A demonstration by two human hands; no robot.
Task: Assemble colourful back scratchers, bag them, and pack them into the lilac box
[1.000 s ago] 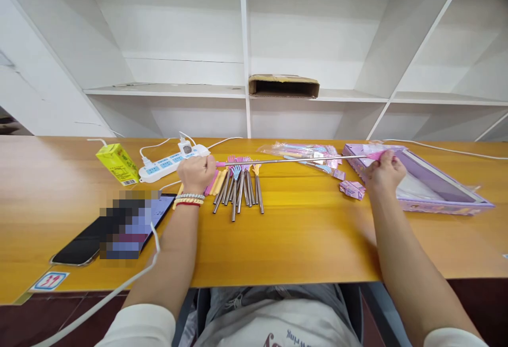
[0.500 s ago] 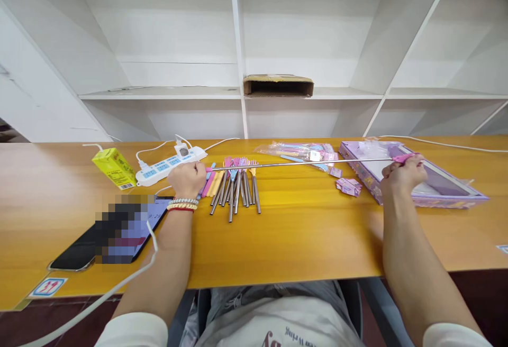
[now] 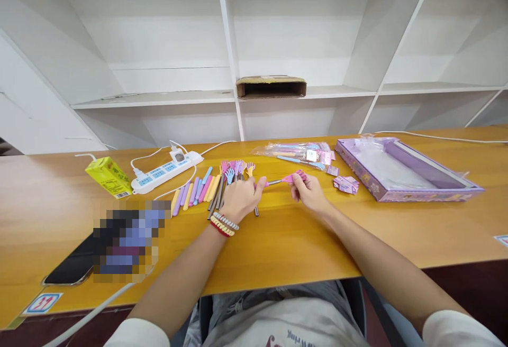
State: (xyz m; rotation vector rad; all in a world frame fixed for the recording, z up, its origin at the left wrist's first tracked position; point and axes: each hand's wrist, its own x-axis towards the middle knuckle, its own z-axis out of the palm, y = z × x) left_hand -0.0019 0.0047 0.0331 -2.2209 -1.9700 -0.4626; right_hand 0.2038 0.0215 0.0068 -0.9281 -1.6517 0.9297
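Observation:
A pink telescopic back scratcher runs between my two hands above the table, with a short piece of metal rod showing. My left hand is closed on its handle end, most of which the fingers hide. My right hand pinches the pink claw head. Beneath and behind my left hand lie several metal rods with claw heads in pink, blue, purple and yellow. Left of them is a row of coloured handles. Bagged back scratchers lie beyond my right hand.
A purple box sits at the right, near a crumpled purple packet. To the left are a power strip, a yellow drink carton and a phone. A cardboard box stands on the white shelf.
My hands have come together from far apart, and the long metal rod between them has slid down to a short length. The row of coloured handles is now more visible.

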